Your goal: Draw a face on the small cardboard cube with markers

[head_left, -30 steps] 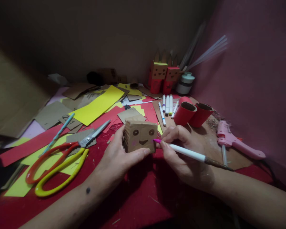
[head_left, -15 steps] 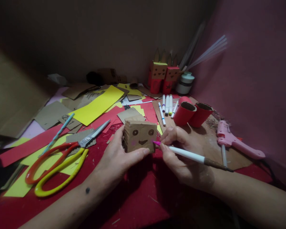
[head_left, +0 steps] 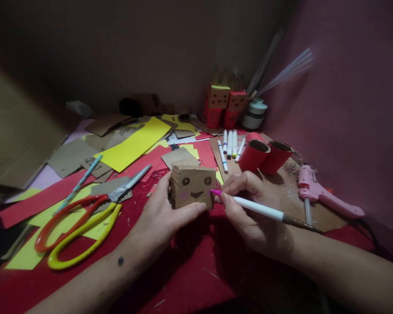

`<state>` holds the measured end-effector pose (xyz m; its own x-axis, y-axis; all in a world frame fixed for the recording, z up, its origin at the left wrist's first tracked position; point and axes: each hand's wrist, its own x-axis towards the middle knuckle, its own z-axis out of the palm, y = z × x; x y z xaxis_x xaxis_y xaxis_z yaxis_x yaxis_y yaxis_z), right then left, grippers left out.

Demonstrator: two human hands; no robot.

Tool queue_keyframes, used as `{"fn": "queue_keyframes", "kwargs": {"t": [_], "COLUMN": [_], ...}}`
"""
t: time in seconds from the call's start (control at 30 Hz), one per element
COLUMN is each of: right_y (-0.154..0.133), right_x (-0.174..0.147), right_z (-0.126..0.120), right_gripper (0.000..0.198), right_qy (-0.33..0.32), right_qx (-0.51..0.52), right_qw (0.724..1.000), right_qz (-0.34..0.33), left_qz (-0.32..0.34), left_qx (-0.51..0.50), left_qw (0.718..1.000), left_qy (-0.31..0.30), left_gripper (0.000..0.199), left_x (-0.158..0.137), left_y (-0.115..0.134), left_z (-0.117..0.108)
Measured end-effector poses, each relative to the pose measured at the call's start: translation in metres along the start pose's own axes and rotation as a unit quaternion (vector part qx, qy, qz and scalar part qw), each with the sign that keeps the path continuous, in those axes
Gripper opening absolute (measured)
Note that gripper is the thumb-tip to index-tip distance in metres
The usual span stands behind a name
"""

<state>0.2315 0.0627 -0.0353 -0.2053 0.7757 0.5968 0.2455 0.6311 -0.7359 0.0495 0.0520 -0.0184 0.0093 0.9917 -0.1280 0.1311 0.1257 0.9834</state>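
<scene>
Cardboard block (head_left: pixel 196 183) upright, corrugated side showing, dark eyes and mouth drawn, faint pink cheek. Marker (head_left: pixel 258 208): white barrel, slanted, pink tip at block's right edge.

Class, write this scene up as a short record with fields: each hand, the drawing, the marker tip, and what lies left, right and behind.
Left hand: holds a cardboard block, thumb along its lower front
Right hand: grips a white marker
Drawing: two eyes, a mouth, a faint pink patch
Marker tip: pink, at the block's right side in the picture; contact unclear
Left: scissors, yellow paper strip
Right: red tubes, pink glue gun
Behind: loose markers, two box-headed figures
</scene>
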Motion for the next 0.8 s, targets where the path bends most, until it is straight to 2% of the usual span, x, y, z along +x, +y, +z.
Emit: {"fn": "queue_keyframes", "kwargs": {"t": [0.17,0.37,0.8], "right_y": [0.0009,0.0002,-0.0009], "right_x": [-0.0009,-0.0013,-0.0002], "right_z": [0.0,-0.0004,-0.0011], "right_gripper": [0.016,0.013,0.015], "right_qy": [-0.005,-0.022,-0.033], "right_qx": [0.012,0.0,-0.004], "right_qw": [1.0,1.0,0.999], "right_qz": [-0.002,0.009,-0.027], "left_qz": [0.007,0.004,-0.003], "left_qx": [0.009,0.005,0.008], "left_qw": [1.0,1.0,1.0], "left_qy": [0.009,0.007,0.003], "left_gripper": [0.068,0.073,0.07], "left_x": [-0.0009,0.0013,-0.0005], "left_y": [0.0014,-0.002,0.0016], "left_z": [0.0009,-0.0004,0.0008]}}
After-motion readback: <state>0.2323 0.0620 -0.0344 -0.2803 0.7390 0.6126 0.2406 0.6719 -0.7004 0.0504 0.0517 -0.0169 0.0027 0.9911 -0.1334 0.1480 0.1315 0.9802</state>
